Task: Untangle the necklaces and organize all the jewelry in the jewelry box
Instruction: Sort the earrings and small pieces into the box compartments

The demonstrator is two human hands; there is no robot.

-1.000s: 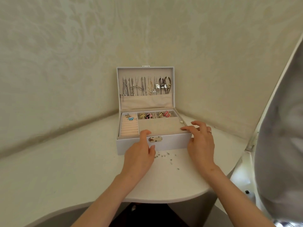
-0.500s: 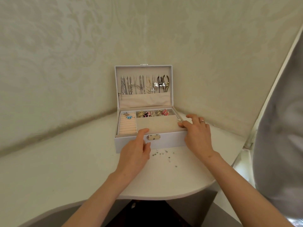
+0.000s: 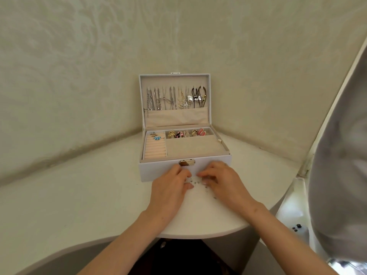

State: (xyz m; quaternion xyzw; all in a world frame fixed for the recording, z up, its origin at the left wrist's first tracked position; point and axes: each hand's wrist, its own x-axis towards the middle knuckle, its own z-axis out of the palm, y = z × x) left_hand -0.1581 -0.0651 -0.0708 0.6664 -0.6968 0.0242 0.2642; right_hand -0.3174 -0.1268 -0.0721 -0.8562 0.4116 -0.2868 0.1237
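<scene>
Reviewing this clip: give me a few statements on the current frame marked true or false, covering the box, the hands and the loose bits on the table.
1. The lid of the jewelry box stands open. True.
2. Necklaces hang in a row inside the lid. True.
3. The small loose pieces lie in the box's large front compartment. False: they lie on the table in front of the box.
4. The left hand rests on the lid. False: it is down at the table by the loose pieces, as is the right hand.
5. A blue piece sits at the back of the ring rolls. True.
</scene>
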